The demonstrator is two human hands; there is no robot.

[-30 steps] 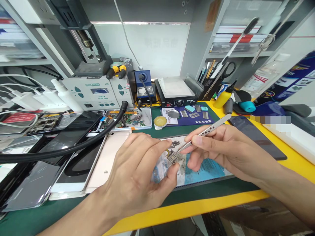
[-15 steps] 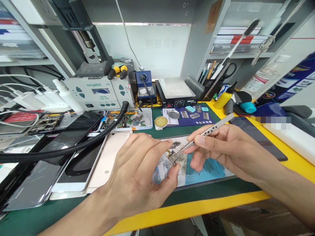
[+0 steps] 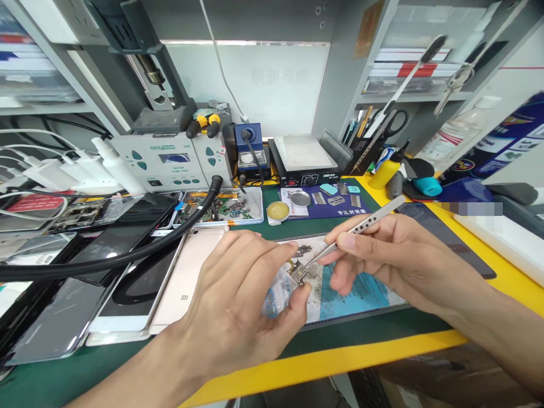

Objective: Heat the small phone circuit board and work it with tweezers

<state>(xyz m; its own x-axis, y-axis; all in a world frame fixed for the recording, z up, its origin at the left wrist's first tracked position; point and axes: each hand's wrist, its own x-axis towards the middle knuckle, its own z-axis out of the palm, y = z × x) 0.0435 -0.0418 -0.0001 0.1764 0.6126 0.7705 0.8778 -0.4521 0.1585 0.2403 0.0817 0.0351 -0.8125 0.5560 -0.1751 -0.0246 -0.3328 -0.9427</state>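
Observation:
Between the thumb and fingertips of my left hand (image 3: 246, 289) is a small circuit board (image 3: 299, 273) with metal parts, held tilted above the work pad. My right hand (image 3: 378, 249) grips a pair of metal tweezers (image 3: 361, 226) with a row of holes along the side. The tweezers' tips meet the right edge of the board; whether they pinch anything is too small to tell. Below lies a stained white and blue pad (image 3: 352, 292). A dark small part (image 3: 304, 250) rests on it just behind the board, and a clear plastic bag (image 3: 276, 297) is partly covered by my left hand.
Several phones, among them a pink-gold phone back (image 3: 187, 272), lie at the left under a black hose (image 3: 170, 249). Behind stand a parts tray (image 3: 255, 212), a round tin (image 3: 277, 211), a soldering station (image 3: 170, 161) and a hot plate (image 3: 304, 153). A dark panel (image 3: 450, 238) lies right.
Almost nothing differs. Both hands keep their places, with the board and tweezers shifted only very slightly.

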